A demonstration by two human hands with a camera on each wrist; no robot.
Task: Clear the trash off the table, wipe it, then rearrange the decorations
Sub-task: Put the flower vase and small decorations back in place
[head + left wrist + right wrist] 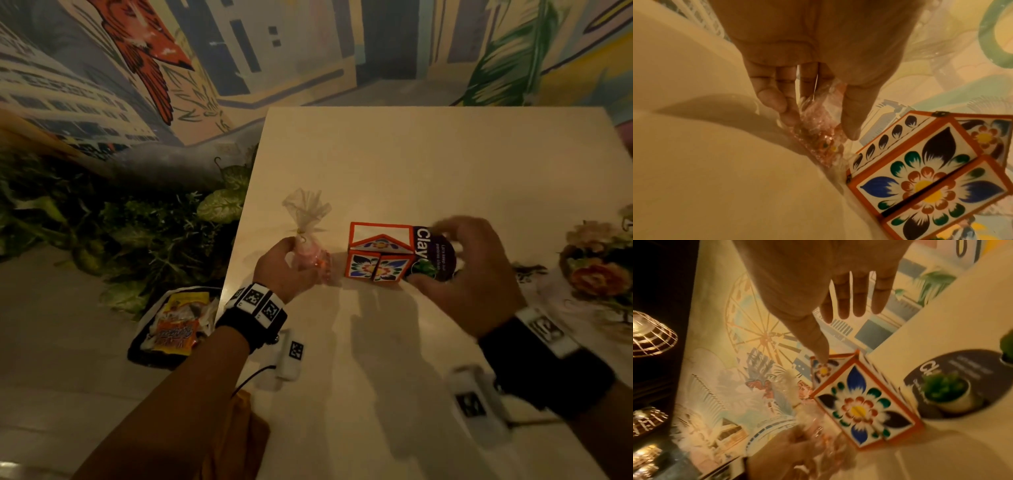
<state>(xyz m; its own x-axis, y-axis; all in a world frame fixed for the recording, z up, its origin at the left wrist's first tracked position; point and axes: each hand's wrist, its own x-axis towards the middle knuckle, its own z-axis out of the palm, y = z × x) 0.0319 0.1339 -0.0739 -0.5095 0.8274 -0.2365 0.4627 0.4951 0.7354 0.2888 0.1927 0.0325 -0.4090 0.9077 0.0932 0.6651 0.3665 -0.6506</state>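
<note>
On the cream table (411, 164) stands an orange box (376, 257) painted with flowers. Just left of it my left hand (298, 257) pinches a clear cellophane pouch (308, 250) of pink bits, tied at the neck; its base touches the tabletop. In the left wrist view the thumb and fingers (781, 105) close on the pouch (818, 146) beside the box (920, 178). My right hand (445, 240) hovers, blurred, around a dark round "Clay" sign card (438, 260) at the box's right side. In the right wrist view its fingers (846, 305) are straight and apart, with the thumb tip by the box (859, 408) roof.
A flower arrangement (596, 270) sits at the table's right edge. On the floor to the left lies a dark bag (174, 325) holding snack wrappers, beside leafy plants (154, 233). A painted mural wall runs behind. Something brown (239, 431) is at the table's near left corner.
</note>
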